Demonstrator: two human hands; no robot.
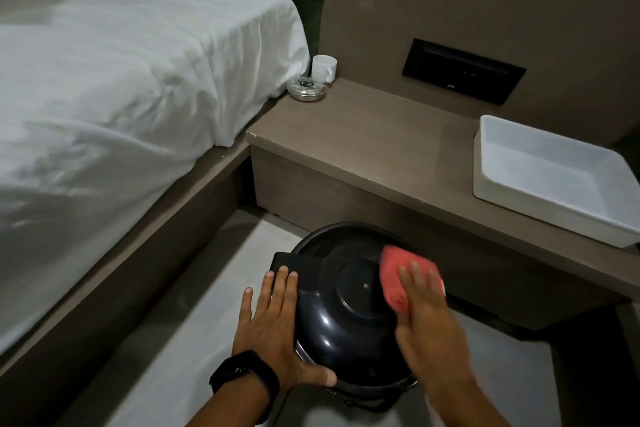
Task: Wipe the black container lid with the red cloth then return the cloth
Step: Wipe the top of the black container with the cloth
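A round black container lid [346,308] sits on its container on the grey floor, low in the middle of the view. My right hand [426,315] lies flat on a folded red cloth [398,274] and presses it onto the lid's right side. My left hand [273,326] rests against the lid's left edge, fingers spread over a flat black tab, thumb hooked under the front rim. A black band is on my left wrist.
A brown bedside ledge [363,142] runs behind the container, carrying a white rectangular tray [485,177] at the right, a white mug [323,68] and a metal ashtray [306,89]. A bed with white sheets [121,80] fills the left. A black wall panel [464,71] is above the ledge.
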